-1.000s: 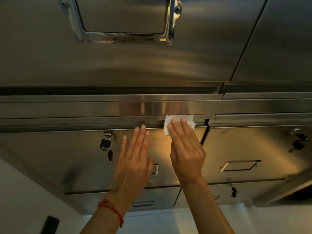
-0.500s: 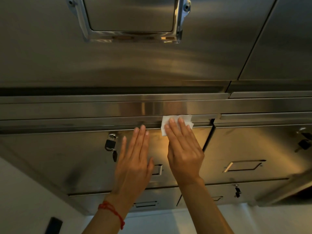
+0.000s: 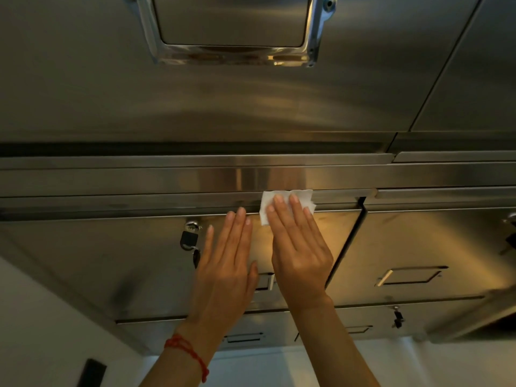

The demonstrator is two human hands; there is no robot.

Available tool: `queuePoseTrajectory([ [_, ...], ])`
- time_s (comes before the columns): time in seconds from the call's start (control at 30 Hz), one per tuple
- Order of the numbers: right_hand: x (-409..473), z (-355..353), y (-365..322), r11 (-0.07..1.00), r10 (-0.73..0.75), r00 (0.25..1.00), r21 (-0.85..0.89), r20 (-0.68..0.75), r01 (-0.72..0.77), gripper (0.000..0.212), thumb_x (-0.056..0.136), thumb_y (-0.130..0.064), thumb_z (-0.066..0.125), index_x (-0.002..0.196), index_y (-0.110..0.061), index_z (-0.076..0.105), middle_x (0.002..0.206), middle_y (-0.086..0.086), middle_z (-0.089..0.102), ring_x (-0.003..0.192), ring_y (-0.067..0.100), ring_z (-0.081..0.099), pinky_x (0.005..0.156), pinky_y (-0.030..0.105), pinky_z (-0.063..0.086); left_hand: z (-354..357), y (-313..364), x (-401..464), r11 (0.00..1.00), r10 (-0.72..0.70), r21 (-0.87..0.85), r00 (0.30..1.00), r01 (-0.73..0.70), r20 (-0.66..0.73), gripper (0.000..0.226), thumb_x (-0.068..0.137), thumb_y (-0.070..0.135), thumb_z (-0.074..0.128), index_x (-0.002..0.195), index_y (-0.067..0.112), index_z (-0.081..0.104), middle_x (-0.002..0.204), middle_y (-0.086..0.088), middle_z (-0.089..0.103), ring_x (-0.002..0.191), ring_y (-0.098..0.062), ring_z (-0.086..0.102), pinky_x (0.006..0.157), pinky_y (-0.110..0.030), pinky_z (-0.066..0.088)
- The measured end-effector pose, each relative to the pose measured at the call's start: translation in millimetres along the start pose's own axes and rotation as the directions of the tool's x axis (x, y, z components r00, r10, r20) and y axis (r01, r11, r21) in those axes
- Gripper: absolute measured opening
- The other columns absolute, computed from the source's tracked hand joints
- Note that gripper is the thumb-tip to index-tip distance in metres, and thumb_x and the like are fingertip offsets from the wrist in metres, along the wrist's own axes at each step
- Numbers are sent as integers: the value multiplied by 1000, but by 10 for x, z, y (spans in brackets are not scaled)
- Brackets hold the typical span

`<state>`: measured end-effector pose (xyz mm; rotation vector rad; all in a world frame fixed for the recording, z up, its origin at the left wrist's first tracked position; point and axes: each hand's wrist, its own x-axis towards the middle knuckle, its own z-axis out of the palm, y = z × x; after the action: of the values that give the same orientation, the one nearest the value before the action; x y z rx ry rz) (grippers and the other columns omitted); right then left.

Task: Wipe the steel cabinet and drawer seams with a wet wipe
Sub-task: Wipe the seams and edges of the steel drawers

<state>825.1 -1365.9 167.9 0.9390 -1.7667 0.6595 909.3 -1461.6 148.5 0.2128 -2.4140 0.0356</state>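
Note:
A white wet wipe lies flat against the top edge of the upper left steel drawer, right at the horizontal seam under the cabinet's ledge. My right hand presses on it with flat fingers, covering its lower half. My left hand rests flat and empty on the same drawer front, just left of the wipe, fingertips near the seam. A red thread bracelet circles the left wrist.
A padlock with keys hangs left of my left hand. A vertical seam divides this drawer from the right drawer with its recessed handle. Above is a cabinet door with a chrome handle frame. More drawers lie below.
My right hand has slid the wipe a little to the left along the seam, away from the vertical gap. The left hand has stayed flat on the drawer front.

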Motion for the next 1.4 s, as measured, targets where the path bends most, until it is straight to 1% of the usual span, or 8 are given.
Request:
queuePoseTrajectory([
  [0.13, 34, 47, -98, 998, -53, 999, 16, 5, 53, 22, 91, -5, 56, 111, -3, 66, 120, 14, 62, 116, 27, 57, 97, 42, 48, -15, -24, -16, 1000, 3, 4, 1000, -3, 10, 56, 90, 28, 40, 136, -2, 31, 142, -21, 33, 131, -37, 33, 107, -50, 23],
  [0.3, 15, -3, 13, 999, -39, 999, -23, 1, 39, 25, 87, -3, 61, 112, -2, 64, 121, 14, 61, 115, 28, 56, 98, 43, 45, -44, -34, -11, 1000, -10, -16, 1000, 10, 26, 49, 98, 28, 19, 138, 0, 23, 143, -20, 32, 133, -35, 31, 107, -50, 24],
  [0.4, 29, 30, -72, 1000, -9, 1000, -19, -22, 8, 22, 89, -5, 60, 110, -2, 66, 119, 14, 62, 114, 28, 57, 99, 41, 45, -22, -26, -19, 1000, -8, 0, 1000, 8, 30, 55, 93, 27, 33, 139, -1, 23, 144, -20, 31, 134, -35, 30, 108, -48, 22],
  [0.5, 41, 56, -104, 999, -51, 999, 15, -13, 51, 22, 91, -5, 57, 111, -3, 65, 119, 13, 62, 115, 27, 57, 98, 41, 46, -10, -10, -28, 1000, -7, -1, 1000, 7, 25, 60, 89, 30, 40, 138, -3, 29, 143, -21, 31, 133, -37, 30, 109, -49, 20],
  [0.77, 4, -31, 143, 999, -42, 999, -20, -16, 42, 24, 92, -2, 55, 114, -3, 63, 123, 13, 59, 117, 26, 56, 101, 41, 43, -30, 44, -7, 1000, -21, 11, 1000, 21, 13, 57, 88, 25, 39, 135, -5, 33, 141, -25, 35, 130, -41, 33, 101, -59, 31],
  [0.97, -41, -99, 351, 999, -14, 999, -38, -29, 12, 27, 89, 3, 58, 114, -3, 64, 124, 12, 59, 118, 28, 55, 99, 43, 45, -15, 58, -10, 999, -25, 44, 999, 24, 26, 60, 87, 26, 39, 137, -4, 26, 142, -24, 31, 131, -40, 31, 103, -57, 29],
  [1.1, -60, -162, 475, 998, 7, 999, -55, -43, -10, 30, 83, 8, 65, 112, -1, 66, 121, 14, 61, 115, 30, 57, 96, 45, 48, 7, 68, -25, 998, -39, 47, 999, 37, 31, 60, 87, 27, 39, 136, -6, 31, 143, -25, 31, 131, -40, 31, 110, -52, 25],
  [1.4, -46, -254, 547, 993, 93, 995, -71, -33, -95, 35, 75, 12, 71, 108, 3, 66, 115, 18, 63, 110, 35, 59, 90, 48, 51, 13, 99, -12, 997, -60, 44, 998, 59, 33, 60, 88, 27, 36, 138, -5, 25, 144, -25, 29, 133, -40, 28, 108, -50, 26],
])
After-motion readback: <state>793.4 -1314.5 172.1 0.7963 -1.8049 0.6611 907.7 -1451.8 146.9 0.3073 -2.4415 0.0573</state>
